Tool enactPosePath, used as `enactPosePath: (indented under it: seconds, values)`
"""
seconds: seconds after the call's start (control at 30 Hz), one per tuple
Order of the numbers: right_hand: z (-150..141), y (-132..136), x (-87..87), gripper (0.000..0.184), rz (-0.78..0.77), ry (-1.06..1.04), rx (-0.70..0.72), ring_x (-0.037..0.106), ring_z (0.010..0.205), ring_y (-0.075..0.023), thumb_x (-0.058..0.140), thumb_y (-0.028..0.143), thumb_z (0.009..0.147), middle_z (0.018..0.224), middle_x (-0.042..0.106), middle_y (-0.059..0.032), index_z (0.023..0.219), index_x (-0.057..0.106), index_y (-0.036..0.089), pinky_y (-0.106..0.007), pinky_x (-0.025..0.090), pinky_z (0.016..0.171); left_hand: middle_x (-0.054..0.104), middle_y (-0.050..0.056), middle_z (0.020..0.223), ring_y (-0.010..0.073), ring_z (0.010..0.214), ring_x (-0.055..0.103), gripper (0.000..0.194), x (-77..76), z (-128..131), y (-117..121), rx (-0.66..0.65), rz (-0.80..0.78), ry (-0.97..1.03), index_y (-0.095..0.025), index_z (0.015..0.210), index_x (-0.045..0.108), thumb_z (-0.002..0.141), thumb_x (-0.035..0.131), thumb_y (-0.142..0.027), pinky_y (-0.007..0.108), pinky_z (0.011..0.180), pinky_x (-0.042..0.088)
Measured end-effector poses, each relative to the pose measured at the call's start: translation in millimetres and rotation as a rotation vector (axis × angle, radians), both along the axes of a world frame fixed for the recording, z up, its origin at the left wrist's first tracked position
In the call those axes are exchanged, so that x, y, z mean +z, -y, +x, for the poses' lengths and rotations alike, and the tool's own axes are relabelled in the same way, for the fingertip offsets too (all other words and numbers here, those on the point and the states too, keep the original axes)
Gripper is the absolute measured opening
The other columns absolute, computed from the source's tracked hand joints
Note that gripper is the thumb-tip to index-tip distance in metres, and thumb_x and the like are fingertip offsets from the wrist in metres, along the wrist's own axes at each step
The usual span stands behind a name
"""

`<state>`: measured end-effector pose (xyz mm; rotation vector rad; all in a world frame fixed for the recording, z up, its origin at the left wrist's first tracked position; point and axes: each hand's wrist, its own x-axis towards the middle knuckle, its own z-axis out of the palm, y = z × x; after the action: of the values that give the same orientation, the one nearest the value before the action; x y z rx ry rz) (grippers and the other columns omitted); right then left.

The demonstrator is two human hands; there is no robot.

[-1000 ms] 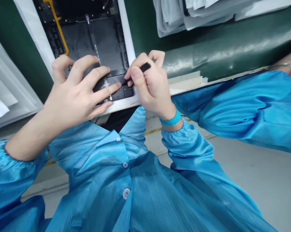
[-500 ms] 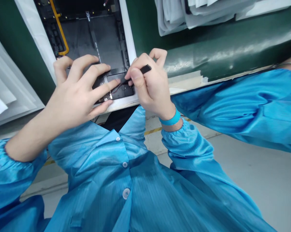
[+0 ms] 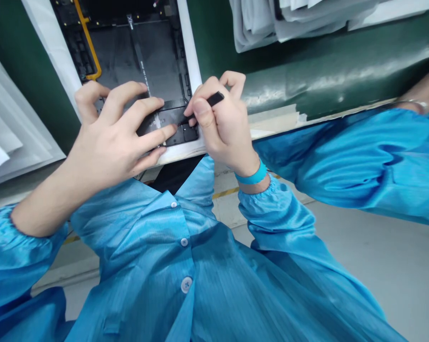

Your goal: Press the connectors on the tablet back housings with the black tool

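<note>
While the left hand (image 3: 111,137) lies spread, its fingertips pressed on the dark open back of a tablet (image 3: 136,52), the right hand (image 3: 221,128) pinches a slim black spudger (image 3: 214,99) between thumb and fingers, its tip at a black film strip (image 3: 172,115) near the tablet's lower edge; the tablet lies within a white frame (image 3: 190,47) beside a green bench mat (image 3: 324,85); a yellow cable (image 3: 89,47) runs along its upper left; a blue wristband (image 3: 250,173) circles the right wrist; a co-worker's blue sleeve (image 3: 360,161) lies at right, below folded white sheets (image 3: 293,19).
</note>
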<state>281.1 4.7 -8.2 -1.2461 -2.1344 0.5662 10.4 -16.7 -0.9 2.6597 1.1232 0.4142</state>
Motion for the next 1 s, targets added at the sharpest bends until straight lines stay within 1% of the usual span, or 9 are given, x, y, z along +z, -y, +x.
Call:
enactPosePath:
  seconds: [0.1, 0.17, 0.33, 0.47, 0.53, 0.67, 0.8, 0.87, 1.0]
  values:
    - [0.6, 0.2, 1.5, 0.054, 0.045, 0.019, 0.009, 0.07, 0.102, -0.0308, 0.021, 0.055, 0.121, 0.088, 0.071, -0.0058, 0.102, 0.066, 0.033, -0.057, 0.049, 0.115, 0.057, 0.001, 0.172, 0.0467, 0.166, 0.046, 0.042, 2.6, 0.6, 0.0, -0.008, 0.009, -0.025, -0.046, 0.156, 0.065, 0.115, 0.06, -0.038, 0.087, 0.128, 0.035]
    - [0.2, 0.3, 2.5, 0.055, 0.064, 0.036, 0.009, 0.07, 0.098, -0.0286, 0.019, 0.056, 0.121, 0.087, 0.071, -0.0048, 0.102, 0.065, 0.032, -0.056, 0.05, 0.114, 0.058, 0.001, 0.171, 0.0477, 0.165, 0.047, 0.042, 3.9, 1.6, 0.0, -0.007, 0.004, -0.015, -0.045, 0.156, 0.066, 0.114, 0.06, -0.038, 0.088, 0.128, 0.035]
    - [-2.3, -0.5, 4.5, 0.049, 0.092, 0.038, 0.009, 0.067, 0.087, -0.0285, 0.021, 0.049, 0.121, 0.084, 0.071, -0.0043, 0.099, 0.062, 0.032, -0.056, 0.05, 0.111, 0.061, 0.003, 0.17, 0.048, 0.164, 0.05, 0.043, 6.5, 3.9, 0.6, 0.002, 0.013, -0.028, -0.045, 0.154, 0.067, 0.113, 0.062, -0.036, 0.087, 0.127, 0.038]
    - [-2.1, -0.8, 5.0, 0.04, 0.153, -0.018, 0.041, 0.067, 0.088, -0.0283, 0.029, 0.041, 0.121, 0.084, 0.07, -0.0029, 0.097, 0.059, 0.033, -0.052, 0.05, 0.105, 0.062, 0.004, 0.168, 0.0494, 0.162, 0.051, 0.042, 6.9, 4.4, -0.1, 0.006, 0.01, -0.016, -0.043, 0.153, 0.07, 0.113, 0.061, -0.037, 0.091, 0.128, 0.034]
    - [-1.3, -0.5, 4.4, 0.039, 0.146, -0.043, 0.047, 0.067, 0.09, -0.0281, 0.031, 0.041, 0.121, 0.084, 0.07, -0.0031, 0.098, 0.061, 0.032, -0.052, 0.049, 0.106, 0.063, 0.006, 0.167, 0.0493, 0.16, 0.052, 0.04, 6.5, 4.4, -0.9, 0.002, 0.02, -0.02, -0.042, 0.153, 0.07, 0.114, 0.061, -0.038, 0.089, 0.126, 0.036]
    - [-1.0, -1.0, 0.4, 0.045, 0.116, -0.071, 0.034, 0.066, 0.091, -0.0271, 0.031, 0.047, 0.123, 0.085, 0.071, -0.0035, 0.099, 0.065, 0.03, -0.052, 0.047, 0.109, 0.064, 0.007, 0.165, 0.0485, 0.158, 0.054, 0.038, 5.2, 4.8, -2.4, -0.002, 0.037, -0.013, -0.04, 0.151, 0.072, 0.115, 0.061, -0.04, 0.087, 0.124, 0.039]
    - [-1.7, -2.6, -3.1, 0.037, 0.172, -0.155, 0.083, 0.068, 0.088, -0.0271, 0.036, 0.041, 0.121, 0.087, 0.072, -0.002, 0.098, 0.063, 0.03, -0.051, 0.046, 0.103, 0.064, 0.006, 0.165, 0.0473, 0.159, 0.052, 0.037, 5.2, 5.9, -2.8, 0.004, 0.007, 0.001, -0.04, 0.149, 0.073, 0.114, 0.061, -0.04, 0.085, 0.126, 0.037]
    - [-2.0, -2.3, -2.5, 0.037, 0.167, -0.117, 0.073, 0.068, 0.089, -0.0289, 0.034, 0.041, 0.121, 0.085, 0.071, -0.0025, 0.098, 0.062, 0.032, -0.052, 0.046, 0.104, 0.064, 0.005, 0.165, 0.0469, 0.159, 0.053, 0.036, 5.7, 6.3, -2.6, 0.009, -0.002, 0.001, -0.04, 0.148, 0.073, 0.115, 0.06, -0.04, 0.085, 0.126, 0.039]
    - [-4.1, -0.8, 0.4, 0.049, 0.169, 0.061, 0.03, 0.068, 0.093, -0.0301, 0.02, 0.046, 0.121, 0.087, 0.072, -0.0051, 0.099, 0.062, 0.032, -0.054, 0.046, 0.108, 0.062, 0.005, 0.167, 0.0473, 0.16, 0.052, 0.038, 6.6, 5.7, -2.2, 0.012, -0.008, -0.003, -0.042, 0.15, 0.072, 0.115, 0.06, -0.039, 0.084, 0.127, 0.038]
